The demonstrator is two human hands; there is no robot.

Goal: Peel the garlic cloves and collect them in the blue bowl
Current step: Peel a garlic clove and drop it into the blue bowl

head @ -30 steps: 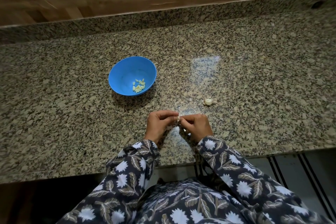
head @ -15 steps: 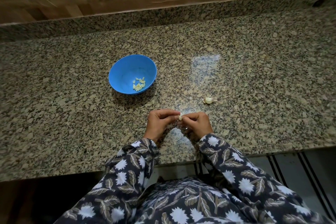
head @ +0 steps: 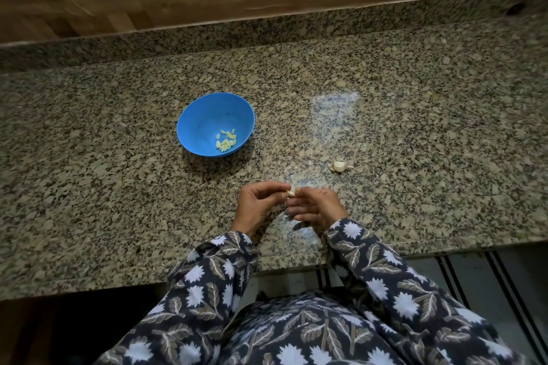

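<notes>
While left hand [head: 258,204] pinches a clove [head: 291,193] at centre, right hand [head: 317,207] meets it, grip unclear | peeled cloves [head: 226,141] in blue bowl [head: 204,115], centre-left | one unpeeled piece [head: 339,166] remains, right of centre

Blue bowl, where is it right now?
In the head view the blue bowl sits on the granite counter, left of centre, farther back and left of the left hand, which pinches a garlic clove.

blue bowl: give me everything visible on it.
The blue bowl is round, smooth, likely plastic, plain blue inside and out. It stands upright on the granite counter, left of centre. A small heap of peeled cloves lies inside, toward its near right wall. Nothing else touches it; the left hand and right hand are at a clove nearer the front edge.
</notes>
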